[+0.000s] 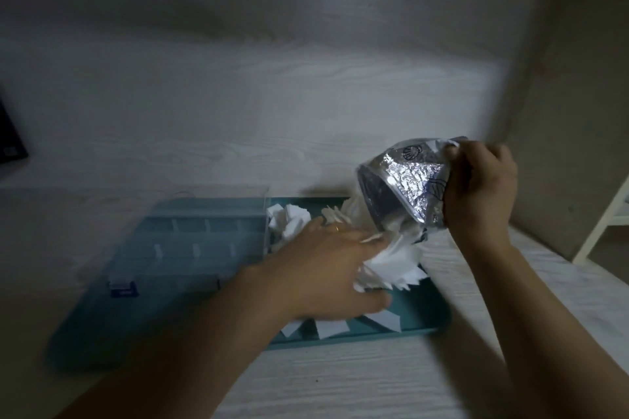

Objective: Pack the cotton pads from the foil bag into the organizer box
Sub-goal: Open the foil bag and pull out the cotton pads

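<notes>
On the left of the teal tray, the clear organizer box lies open, its compartments apparently bare. Right of it, the left hand reaches flat, fingers spread, onto white cotton pads heaped on the tray. Farther right, the right hand grips the crumpled base of the foil bag, mouth tipped down over the heap. The pads look light, soft and prone to scatter, so gathering a loose stack by its edges seems best; the crinkly foil probably slips.
</notes>
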